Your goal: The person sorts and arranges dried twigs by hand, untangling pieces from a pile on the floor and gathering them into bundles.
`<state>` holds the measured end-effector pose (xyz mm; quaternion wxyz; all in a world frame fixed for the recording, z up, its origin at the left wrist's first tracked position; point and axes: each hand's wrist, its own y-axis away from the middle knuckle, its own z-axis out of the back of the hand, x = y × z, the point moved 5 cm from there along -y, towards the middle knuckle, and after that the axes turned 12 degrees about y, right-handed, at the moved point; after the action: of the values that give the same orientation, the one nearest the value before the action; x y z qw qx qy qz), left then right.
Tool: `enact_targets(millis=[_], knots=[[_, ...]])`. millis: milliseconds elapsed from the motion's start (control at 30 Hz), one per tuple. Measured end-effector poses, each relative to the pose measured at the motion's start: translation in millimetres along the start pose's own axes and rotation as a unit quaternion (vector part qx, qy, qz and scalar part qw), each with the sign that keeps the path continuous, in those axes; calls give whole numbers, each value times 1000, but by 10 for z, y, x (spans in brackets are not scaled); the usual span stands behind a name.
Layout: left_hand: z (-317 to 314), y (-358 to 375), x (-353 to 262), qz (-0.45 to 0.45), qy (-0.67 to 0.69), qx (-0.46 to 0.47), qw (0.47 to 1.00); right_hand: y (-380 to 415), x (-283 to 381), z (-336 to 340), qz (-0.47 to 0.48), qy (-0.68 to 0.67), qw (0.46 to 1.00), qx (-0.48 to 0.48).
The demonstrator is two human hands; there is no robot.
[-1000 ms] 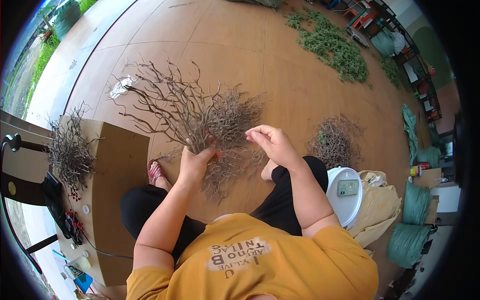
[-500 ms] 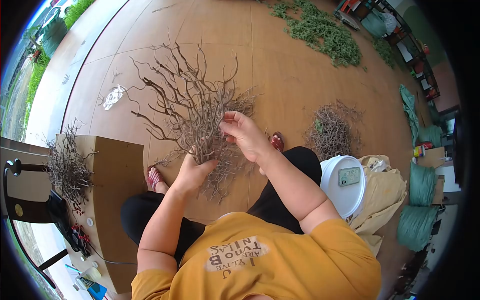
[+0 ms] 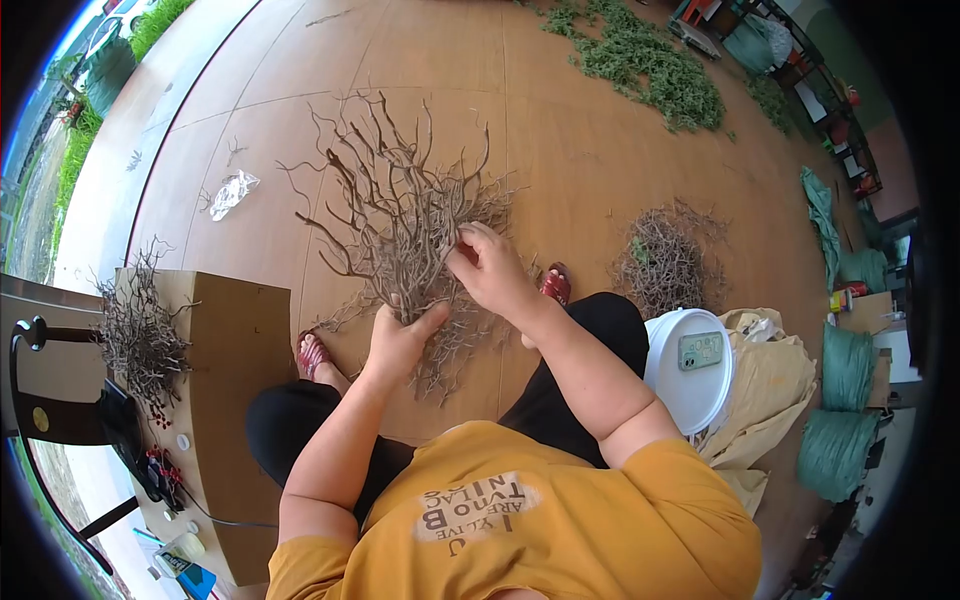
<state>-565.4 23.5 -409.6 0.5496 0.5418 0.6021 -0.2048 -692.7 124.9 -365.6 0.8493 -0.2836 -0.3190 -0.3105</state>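
Note:
A bundle of dry, twisted brown twigs [image 3: 390, 215] stands fanned out in front of me, its long forked tips pointing away. My left hand [image 3: 402, 340] is wrapped round the gathered stems at the near end, thumb across them. On the bundle's right edge, my right hand [image 3: 490, 270] has its fingers pinched at a thin twig; the fingertips are partly hidden among the branches. Beneath the bundle, loose twigs [image 3: 450, 355] lie on the floor between my feet, partly covered by it.
A twig pile [image 3: 665, 260] lies to the right, near a white lidded bucket [image 3: 690, 390] with a phone [image 3: 700, 350] on it. Left stands a cardboard box [image 3: 240, 400] bearing another twig bunch [image 3: 140, 335]. Green plants [image 3: 650, 75] spread across the far floor.
The twig bundle has shifted slightly right and its tips have dropped towards me. Both hands have moved a little to the right with it, the left still gripping the stems.

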Motion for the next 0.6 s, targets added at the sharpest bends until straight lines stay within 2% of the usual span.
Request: enact_targets(millis=[67,100,133,167,300,367,467,500,600], knots=[[86,-33,75,33,96,-19,995,33,-56,-55,-53,-104,990,76],[30,9,23,54,165,-23,984,64,-87,-90,-121,-208,967,84],[1,41,6,74,234,-27,969,108,-98,-135,-188,-309,928,90],[80,-24,149,58,213,-18,975,147,-107,-186,-251,-405,874,94],[-97,56,114,101,199,-34,974,150,-140,-228,-251,-424,869,57],[-154,83,77,107,175,1,979,160,-261,-313,-231,-414,880,9],[-161,71,55,103,103,37,989,297,-346,-336,-402,-535,743,13],[-151,57,48,102,87,48,990,320,-338,-328,-414,-544,730,21],[-185,140,-61,130,45,73,988,342,-251,-303,-494,-585,641,52]])
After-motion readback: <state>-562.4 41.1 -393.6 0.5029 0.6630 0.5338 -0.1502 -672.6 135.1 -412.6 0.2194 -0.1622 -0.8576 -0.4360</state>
